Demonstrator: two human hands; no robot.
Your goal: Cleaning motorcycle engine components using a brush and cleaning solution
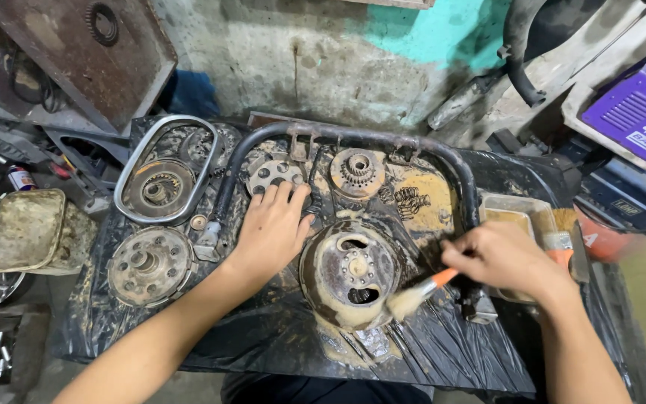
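**Brushing the rusty drum**

My right hand (506, 258) pinches an orange-handled brush (422, 290), bristles at the edge of the round drum (349, 273) in the middle of the black plastic sheet (263, 340). My left hand (272, 228) lies spread flat, steadying the drum's rim. It looks wet yet rusty; the plates (149, 263) beside it look uncleaned

Left hand (274, 228) flat on black plastic sheet (263, 337), touching rusty round metal drum (349, 273) near sheet's front edge; right hand (506, 258) pinching orange-handled paintbrush (420, 292), bristles against drum's right side.
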